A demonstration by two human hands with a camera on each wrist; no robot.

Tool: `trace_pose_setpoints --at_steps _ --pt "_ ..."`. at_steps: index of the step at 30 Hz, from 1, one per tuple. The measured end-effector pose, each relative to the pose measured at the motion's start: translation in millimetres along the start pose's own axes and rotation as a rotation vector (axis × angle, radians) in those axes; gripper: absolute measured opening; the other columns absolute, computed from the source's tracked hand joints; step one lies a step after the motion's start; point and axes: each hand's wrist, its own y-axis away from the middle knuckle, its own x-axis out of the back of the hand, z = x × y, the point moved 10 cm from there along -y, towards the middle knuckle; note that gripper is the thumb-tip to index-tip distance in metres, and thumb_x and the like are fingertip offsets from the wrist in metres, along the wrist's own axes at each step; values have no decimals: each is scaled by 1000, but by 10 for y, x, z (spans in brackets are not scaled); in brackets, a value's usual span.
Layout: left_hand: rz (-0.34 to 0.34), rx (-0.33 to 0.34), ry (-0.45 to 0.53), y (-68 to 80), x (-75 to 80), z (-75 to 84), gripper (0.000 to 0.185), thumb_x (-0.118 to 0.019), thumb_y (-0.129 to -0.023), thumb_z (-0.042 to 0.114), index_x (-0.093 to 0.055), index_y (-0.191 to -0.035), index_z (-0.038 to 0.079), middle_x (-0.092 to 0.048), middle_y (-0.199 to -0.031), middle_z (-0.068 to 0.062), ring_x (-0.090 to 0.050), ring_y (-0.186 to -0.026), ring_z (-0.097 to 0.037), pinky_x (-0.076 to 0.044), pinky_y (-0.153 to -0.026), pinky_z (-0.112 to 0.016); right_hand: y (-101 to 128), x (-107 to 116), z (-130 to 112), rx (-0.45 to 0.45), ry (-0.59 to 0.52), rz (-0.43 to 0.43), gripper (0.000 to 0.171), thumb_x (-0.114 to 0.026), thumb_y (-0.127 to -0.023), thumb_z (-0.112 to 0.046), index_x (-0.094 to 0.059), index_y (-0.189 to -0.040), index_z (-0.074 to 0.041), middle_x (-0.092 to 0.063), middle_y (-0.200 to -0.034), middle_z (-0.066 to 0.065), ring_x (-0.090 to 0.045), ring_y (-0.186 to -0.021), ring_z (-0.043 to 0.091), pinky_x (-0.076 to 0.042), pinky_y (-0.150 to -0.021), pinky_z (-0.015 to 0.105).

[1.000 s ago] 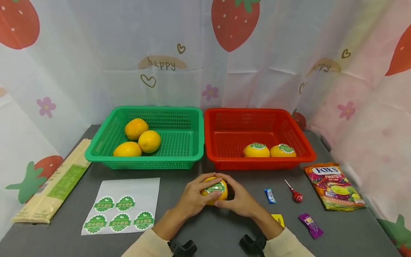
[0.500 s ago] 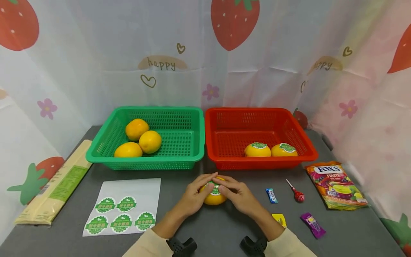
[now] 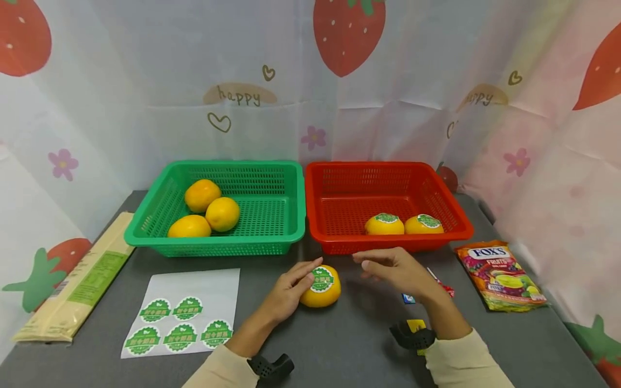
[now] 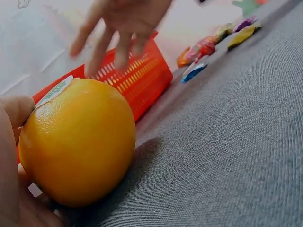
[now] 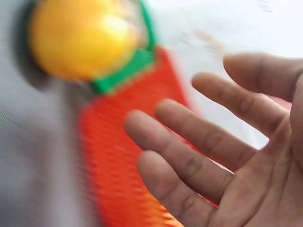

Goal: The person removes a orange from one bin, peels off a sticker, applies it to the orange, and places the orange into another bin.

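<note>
I see the left hand (image 3: 290,291) w/ straight fingers resting on the labelled orange (image 3: 321,287) on the worktop (image 3: 349,345). Right hand (image 3: 395,268) hovers apart from it, grip released, just in front of the red basket (image 3: 451,213).

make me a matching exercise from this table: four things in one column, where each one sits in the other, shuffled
Things:
1. three plain oranges
2. two stickered oranges
3. sticker sheet
4. FOX'S candy bag

Places:
A. table, right of the red basket
B. green basket
C. table, in front of the green basket
D. red basket

Pairs: 1-B, 2-D, 3-C, 4-A
</note>
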Motion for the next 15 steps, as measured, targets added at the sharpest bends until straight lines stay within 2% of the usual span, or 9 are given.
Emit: trace_pose_setpoints --at_steps 2,4,8,11,13,15 --pt "6 11 -4 3 -4 -9 38 -45 -103 7 -49 -140 -1 -48 -137 -19 -44 -124 -28 -34 -101 -29 84 246 -120 42 23 47 33 -58 -98 -20 -64 -125 -2 -65 -114 15 -65 -92 36 -53 -78 44" --pt "9 16 -10 8 -9 -18 38 -45 -102 6 -49 -140 -1 -49 -136 -18 -44 -123 -29 -36 -99 -30 180 519 -207 94 31 145 31 -58 -99 -16 -64 -124 0 -67 -109 13 -66 -89 33 -54 -75 37" --pt "9 16 -81 11 -27 -13 39 -51 -101 11 -51 -139 2 -52 -133 -13 -49 -116 -25 -40 -95 -32 429 1114 -218 147 113 498 29 -60 -97 -17 -66 -123 -4 -65 -105 4 -59 -93 19 -49 -75 25" --pt "18 15 -165 13 -25 -1 47 -64 -94 20 -54 -139 10 -54 -128 -4 -52 -108 -20 -44 -90 -34 570 1441 -80 97 171 716 34 -64 -95 -21 -65 -125 -6 -59 -117 3 -55 -82 14 -49 -66 21" --pt "24 19 -228 20 -12 2 55 -72 -87 27 -55 -138 15 -54 -124 1 -54 -103 -17 -46 -86 -35 599 1562 40 42 200 777 38 -66 -93 -24 -64 -127 -6 -53 -127 6 -56 -72 18 -50 -58 21" --pt "28 29 -280 28 12 21 62 -78 -81 33 -56 -137 20 -55 -118 4 -54 -99 -15 -46 -83 -36 598 1624 169 -13 208 782 42 -65 -93 -27 -62 -129 -4 -45 -138 9 -58 -83 23 -51 -54 23"
